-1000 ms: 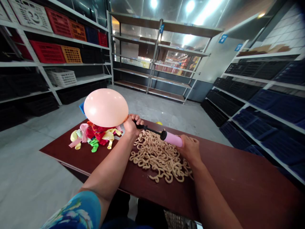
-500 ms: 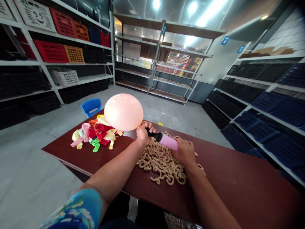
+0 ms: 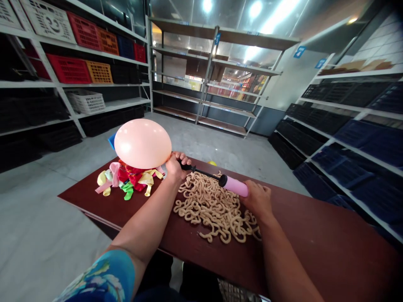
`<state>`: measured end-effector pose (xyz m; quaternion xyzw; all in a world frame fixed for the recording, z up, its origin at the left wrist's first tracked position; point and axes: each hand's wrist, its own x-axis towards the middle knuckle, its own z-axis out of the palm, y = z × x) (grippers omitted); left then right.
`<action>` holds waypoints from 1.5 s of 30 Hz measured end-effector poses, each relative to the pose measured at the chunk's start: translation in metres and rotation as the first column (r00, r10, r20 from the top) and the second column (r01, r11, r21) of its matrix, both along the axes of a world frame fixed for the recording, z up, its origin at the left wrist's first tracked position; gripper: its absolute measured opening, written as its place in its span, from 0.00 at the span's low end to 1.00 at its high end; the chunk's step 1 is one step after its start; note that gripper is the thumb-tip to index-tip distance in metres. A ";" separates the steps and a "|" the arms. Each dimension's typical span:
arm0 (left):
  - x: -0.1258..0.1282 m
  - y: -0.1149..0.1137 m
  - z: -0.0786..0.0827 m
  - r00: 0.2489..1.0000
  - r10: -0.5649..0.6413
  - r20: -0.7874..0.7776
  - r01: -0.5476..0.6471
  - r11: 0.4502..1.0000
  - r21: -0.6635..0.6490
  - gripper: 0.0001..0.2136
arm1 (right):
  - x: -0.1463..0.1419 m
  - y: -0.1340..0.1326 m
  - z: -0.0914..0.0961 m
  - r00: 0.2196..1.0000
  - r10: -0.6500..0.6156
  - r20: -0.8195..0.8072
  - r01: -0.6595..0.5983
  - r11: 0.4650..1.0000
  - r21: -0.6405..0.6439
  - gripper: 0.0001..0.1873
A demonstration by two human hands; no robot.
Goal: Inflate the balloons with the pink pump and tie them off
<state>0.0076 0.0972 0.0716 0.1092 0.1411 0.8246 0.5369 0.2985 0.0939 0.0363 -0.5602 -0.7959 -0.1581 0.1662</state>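
Note:
A pink and black balloon pump (image 3: 234, 186) stretches between my two hands, its black rod drawn out of the pink barrel. My left hand (image 3: 176, 167) is closed around the black end of the pump, right at the neck of an inflated peach balloon (image 3: 143, 143). My right hand (image 3: 258, 199) wraps the far end of the pink barrel. Below the pump, a heap of tan, curly, rope-like pieces (image 3: 210, 205) covers the middle of the tabletop. Limp balloons (image 3: 132, 178) in several colours lie in a pile under and beside the peach balloon.
The dark red table (image 3: 302, 235) spans the space in front of me. A blue chair (image 3: 111, 141) shows partly behind the balloon. Shelves with crates (image 3: 67, 68) stand at left, a metal rack (image 3: 204, 75) at the back, and dark blue bins (image 3: 362, 167) at right.
My hands have moved apart, exposing the pump's black rod. The peach balloon has shifted left with my left hand and covers more of the blue chair; my right hand has moved right with the barrel.

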 end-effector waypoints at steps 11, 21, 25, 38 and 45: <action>0.052 -0.005 -0.016 0.986 -0.153 -0.064 0.157 0.986 0.059 0.09 | -0.039 -0.016 -0.005 0.992 0.127 -0.003 -0.127 0.992 0.021 0.17; 0.006 0.001 0.001 0.999 -0.004 -0.037 0.002 0.999 -0.043 0.08 | -0.003 0.002 -0.003 0.999 0.041 -0.035 -0.041 0.999 -0.001 0.13; 0.002 0.002 -0.001 1.000 0.017 -0.002 -0.017 0.999 -0.036 0.08 | 0.002 0.001 -0.003 1.000 -0.009 -0.005 0.009 1.000 0.011 0.10; 0.054 -0.004 -0.016 0.986 -0.160 -0.046 0.161 0.987 0.016 0.08 | -0.035 -0.014 -0.005 0.992 0.125 0.019 -0.125 0.992 0.029 0.18; 0.018 0.003 -0.003 0.997 -0.045 -0.057 0.044 0.999 -0.009 0.08 | -0.013 -0.004 0.001 0.997 0.068 -0.022 -0.069 0.998 -0.003 0.16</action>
